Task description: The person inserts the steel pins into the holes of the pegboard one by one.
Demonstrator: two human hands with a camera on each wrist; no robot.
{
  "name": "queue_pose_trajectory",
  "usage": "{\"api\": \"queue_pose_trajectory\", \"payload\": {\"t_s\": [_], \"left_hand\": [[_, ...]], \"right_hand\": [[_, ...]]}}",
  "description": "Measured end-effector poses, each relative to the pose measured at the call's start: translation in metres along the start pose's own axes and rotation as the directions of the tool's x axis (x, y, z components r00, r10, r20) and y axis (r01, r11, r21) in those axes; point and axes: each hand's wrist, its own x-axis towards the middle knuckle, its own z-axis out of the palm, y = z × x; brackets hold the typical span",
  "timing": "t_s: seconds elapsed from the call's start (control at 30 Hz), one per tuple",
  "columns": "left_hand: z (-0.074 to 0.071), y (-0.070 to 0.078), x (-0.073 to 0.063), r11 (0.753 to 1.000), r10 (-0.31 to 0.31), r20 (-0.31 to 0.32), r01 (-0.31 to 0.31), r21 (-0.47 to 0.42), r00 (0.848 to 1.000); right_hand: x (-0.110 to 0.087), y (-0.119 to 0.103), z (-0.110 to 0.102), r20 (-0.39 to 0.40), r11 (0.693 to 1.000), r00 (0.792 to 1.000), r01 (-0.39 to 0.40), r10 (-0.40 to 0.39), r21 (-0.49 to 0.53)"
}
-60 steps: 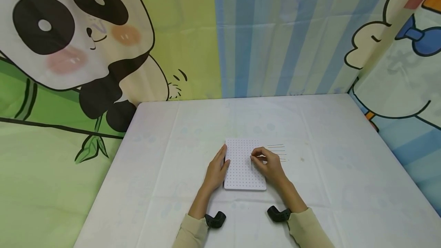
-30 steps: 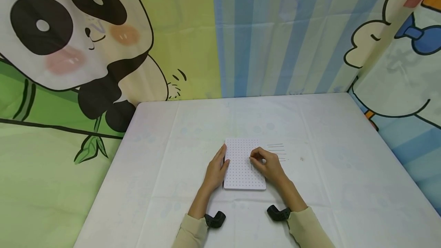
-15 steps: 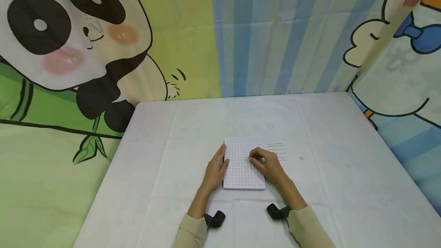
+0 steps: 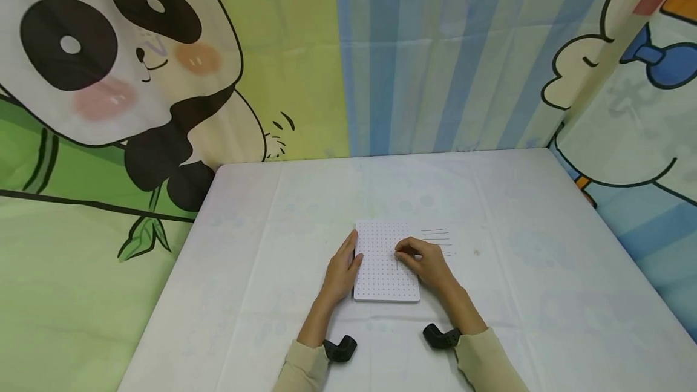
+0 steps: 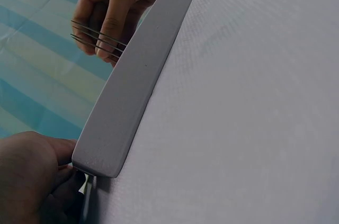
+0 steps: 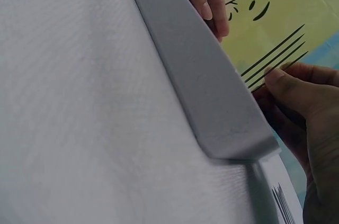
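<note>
A white board with rows of small holes (image 4: 376,271) lies flat on the table. Several thin dark metal rods (image 6: 275,52) stand up from it, close together. My right hand (image 4: 426,262) pinches one of these rods between thumb and forefinger; where its lower end sits is hidden from me. Along the board's left edge rests my left hand (image 4: 340,271), fingers mostly straight, thumb touching the edge. The left wrist view shows the standing rods (image 5: 100,41) in front of the right hand's fingers.
Several loose rods (image 4: 435,234) lie in a row on the white table (image 4: 490,295), just right of the board. A black wrist-worn device (image 4: 340,348) is on the left forearm, another (image 4: 441,337) on the right. Cartoon-printed cloth (image 4: 294,29) hangs behind.
Almost nothing differs: the right hand keeps its pinch over the same spot on the board and the left hand stays at the edge. The head view shifts slightly.
</note>
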Motion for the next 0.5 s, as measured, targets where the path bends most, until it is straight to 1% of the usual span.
{"api": "queue_pose_trajectory", "payload": {"t_s": [0.3,0.5], "left_hand": [[-0.0001,0.0015,-0.0005,1.000,0.008,0.004,-0.009,0.005,1.000],[-0.0003,0.0016,-0.0006,1.000,0.018,-0.003,-0.018,0.005,1.000]], "right_hand": [[-0.0017,-0.0022,-0.0024,0.005,1.000,1.000,-0.017,0.017,-0.022],[-0.0023,-0.0030,-0.0027,0.007,1.000,1.000,-0.027,0.027,-0.005]]}}
